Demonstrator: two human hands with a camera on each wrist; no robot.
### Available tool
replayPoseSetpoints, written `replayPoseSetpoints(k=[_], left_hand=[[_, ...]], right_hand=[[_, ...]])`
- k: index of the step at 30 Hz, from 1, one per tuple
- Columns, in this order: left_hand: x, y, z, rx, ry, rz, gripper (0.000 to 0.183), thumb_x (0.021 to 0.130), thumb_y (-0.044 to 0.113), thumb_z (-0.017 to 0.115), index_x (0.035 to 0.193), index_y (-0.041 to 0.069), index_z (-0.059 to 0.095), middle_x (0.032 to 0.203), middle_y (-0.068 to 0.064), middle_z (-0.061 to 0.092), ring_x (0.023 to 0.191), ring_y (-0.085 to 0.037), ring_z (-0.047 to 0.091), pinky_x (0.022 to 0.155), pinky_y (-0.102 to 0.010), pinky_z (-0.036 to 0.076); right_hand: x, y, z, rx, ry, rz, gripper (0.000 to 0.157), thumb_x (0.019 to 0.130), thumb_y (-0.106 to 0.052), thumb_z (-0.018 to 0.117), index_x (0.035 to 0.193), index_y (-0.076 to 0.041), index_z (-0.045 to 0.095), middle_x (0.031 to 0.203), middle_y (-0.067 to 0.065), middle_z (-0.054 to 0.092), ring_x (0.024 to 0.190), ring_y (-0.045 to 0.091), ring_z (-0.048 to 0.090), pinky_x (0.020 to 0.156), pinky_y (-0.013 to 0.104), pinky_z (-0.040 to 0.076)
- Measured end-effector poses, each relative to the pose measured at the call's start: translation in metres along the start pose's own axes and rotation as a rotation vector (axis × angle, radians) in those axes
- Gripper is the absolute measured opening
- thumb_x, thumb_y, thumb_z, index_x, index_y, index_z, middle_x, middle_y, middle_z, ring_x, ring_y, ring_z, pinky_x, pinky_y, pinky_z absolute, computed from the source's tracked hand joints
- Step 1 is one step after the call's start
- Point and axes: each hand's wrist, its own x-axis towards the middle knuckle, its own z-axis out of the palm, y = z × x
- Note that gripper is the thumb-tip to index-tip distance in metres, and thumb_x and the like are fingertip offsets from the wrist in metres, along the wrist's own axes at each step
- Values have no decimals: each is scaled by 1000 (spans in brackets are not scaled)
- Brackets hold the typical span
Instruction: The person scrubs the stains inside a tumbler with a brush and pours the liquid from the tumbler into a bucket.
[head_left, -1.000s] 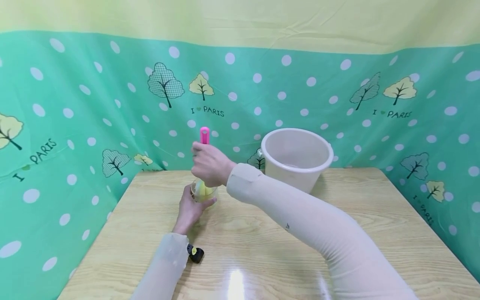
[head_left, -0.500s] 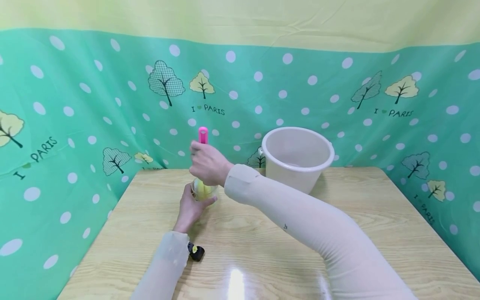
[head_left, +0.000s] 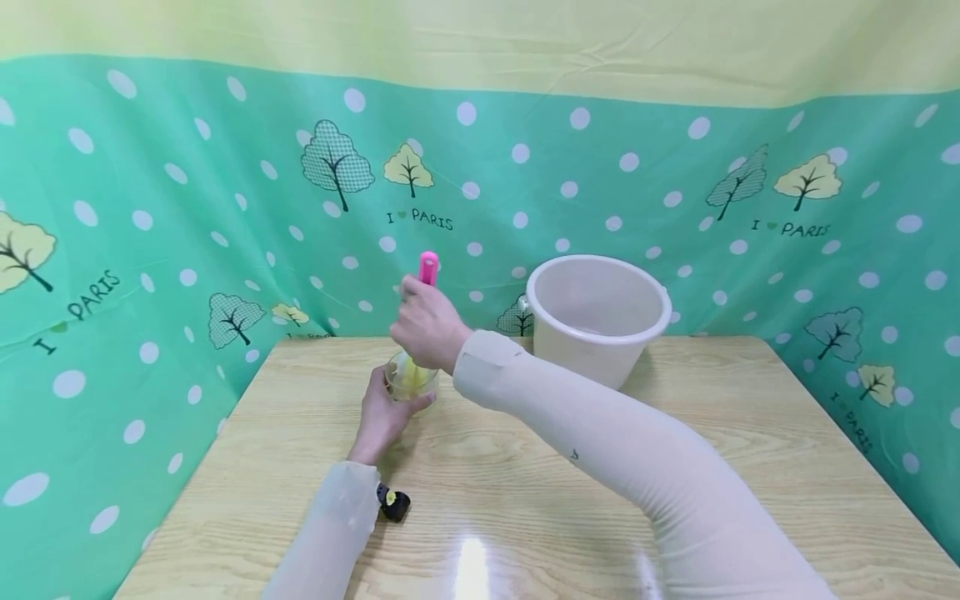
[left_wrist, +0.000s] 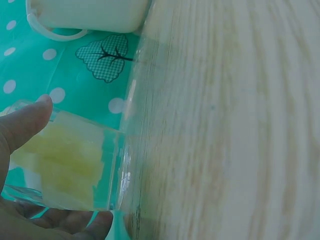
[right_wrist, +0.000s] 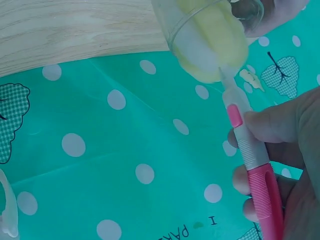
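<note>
My left hand (head_left: 386, 421) grips a clear drinking glass (left_wrist: 111, 165) round its side, thumb on one side and fingers on the other. Inside the glass is the yellow and white sponge head (right_wrist: 220, 45) of a cup brush, part of it sticking out past the rim in the right wrist view. From above, my right hand (head_left: 429, 325) holds the brush by its pink and white handle (right_wrist: 257, 150), with the thumb along the white part. The handle's pink end (head_left: 428, 267) rises above the fist, leaning slightly right.
A white bucket (head_left: 536, 350) stands at the back of the wooden table (head_left: 525, 492), right of the glass. A black strapped device (head_left: 393, 505) sits at the left wrist. Behind the table hangs a green dotted curtain (head_left: 255, 200).
My right hand and the brush handle have shifted a little right, and the handle has tipped from upright to a slight rightward lean. The left hand keeps its hold on the glass.
</note>
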Motion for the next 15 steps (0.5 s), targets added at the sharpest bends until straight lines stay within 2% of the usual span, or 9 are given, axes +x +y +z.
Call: replayPoseSetpoints(k=[15], left_hand=[[2, 0, 1, 2, 7, 0, 89, 73, 31, 84, 140, 8, 30, 132, -14, 49, 118, -31, 49, 100, -46, 41]], right_hand=[[-6, 2, 1, 48, -27, -2, 13, 86, -31, 55, 88, -25, 66, 84, -4, 68, 79, 19, 47, 92, 39, 28]])
